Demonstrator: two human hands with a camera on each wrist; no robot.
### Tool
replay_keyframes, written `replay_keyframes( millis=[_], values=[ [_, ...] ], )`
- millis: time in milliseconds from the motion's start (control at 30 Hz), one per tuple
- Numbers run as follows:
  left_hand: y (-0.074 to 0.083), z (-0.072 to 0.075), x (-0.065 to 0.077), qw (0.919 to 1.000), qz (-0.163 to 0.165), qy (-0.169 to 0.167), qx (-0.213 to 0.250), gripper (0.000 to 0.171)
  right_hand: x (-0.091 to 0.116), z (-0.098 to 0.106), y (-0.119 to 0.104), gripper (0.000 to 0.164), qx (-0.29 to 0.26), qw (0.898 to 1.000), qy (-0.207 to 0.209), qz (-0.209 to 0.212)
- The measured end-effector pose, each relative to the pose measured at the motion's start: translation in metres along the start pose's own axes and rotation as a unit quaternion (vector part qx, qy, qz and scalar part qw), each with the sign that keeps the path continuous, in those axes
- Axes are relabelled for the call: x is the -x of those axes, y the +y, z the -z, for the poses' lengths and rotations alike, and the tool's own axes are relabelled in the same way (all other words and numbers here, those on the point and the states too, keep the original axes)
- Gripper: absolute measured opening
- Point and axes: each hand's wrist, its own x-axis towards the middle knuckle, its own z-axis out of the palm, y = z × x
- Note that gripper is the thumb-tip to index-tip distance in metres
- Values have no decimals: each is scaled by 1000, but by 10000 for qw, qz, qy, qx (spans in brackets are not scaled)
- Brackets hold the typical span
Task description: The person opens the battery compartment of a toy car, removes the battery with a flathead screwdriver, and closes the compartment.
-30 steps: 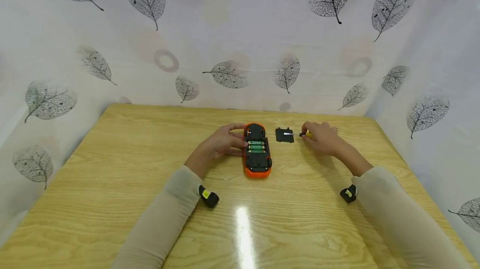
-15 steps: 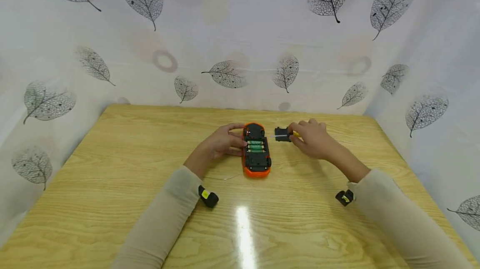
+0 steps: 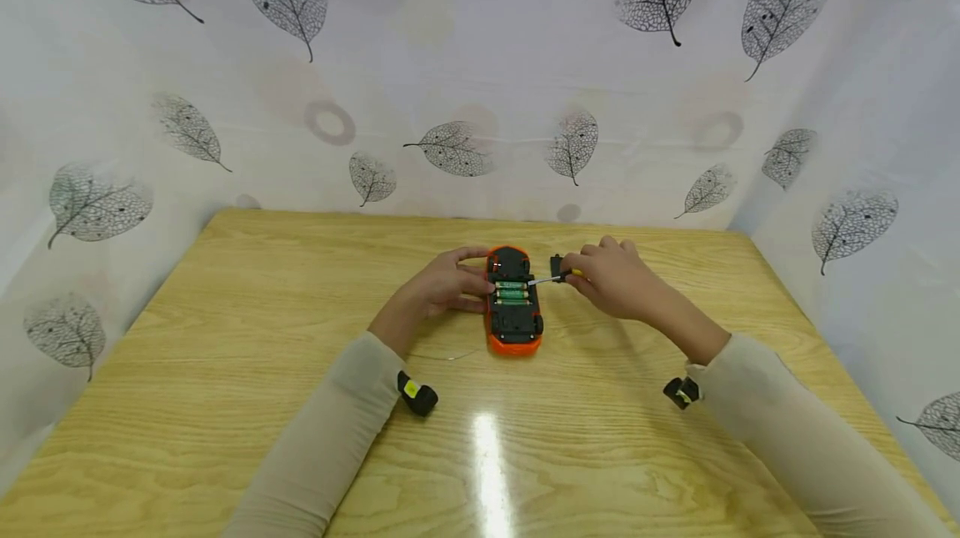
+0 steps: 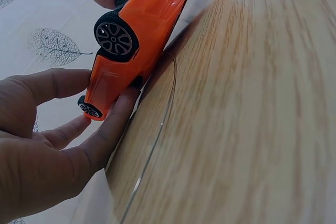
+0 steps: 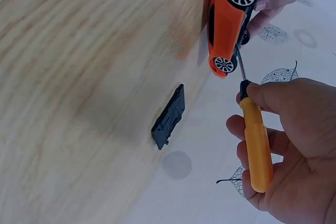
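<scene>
Right hand [image 3: 615, 279] pinches yellow-handled screwdriver [image 5: 257, 148]; tip, earlier over black cover [image 5: 170, 118], now beside green batteries [image 3: 512, 294] in toy car [image 3: 516, 320]. Left hand [image 3: 446, 284] grips car, unchanged.

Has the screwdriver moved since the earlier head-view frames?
Yes: the screwdriver went left. Its tip, first over the black cover, is now past it, at the upturned toy car.

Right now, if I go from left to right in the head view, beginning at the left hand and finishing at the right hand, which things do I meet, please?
Left hand, car, cover, right hand.
</scene>
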Motion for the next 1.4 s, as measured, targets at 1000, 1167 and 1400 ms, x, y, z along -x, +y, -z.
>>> replay_keyframes(
  millis=[1000,1167,1400],
  values=[
    [2,-2,0,9999,36,-9,109,77,-48,41,-41,34,1123,9859,-1215,-272],
    [2,-1,-1,9999,13,45,90,77,-53,44,-45,32,1237,9820,-1402,-253],
    [1,1,-1,10000,19,35,35,78,-53,43,-45,29,993,9858,-1327,-278]
  ],
)
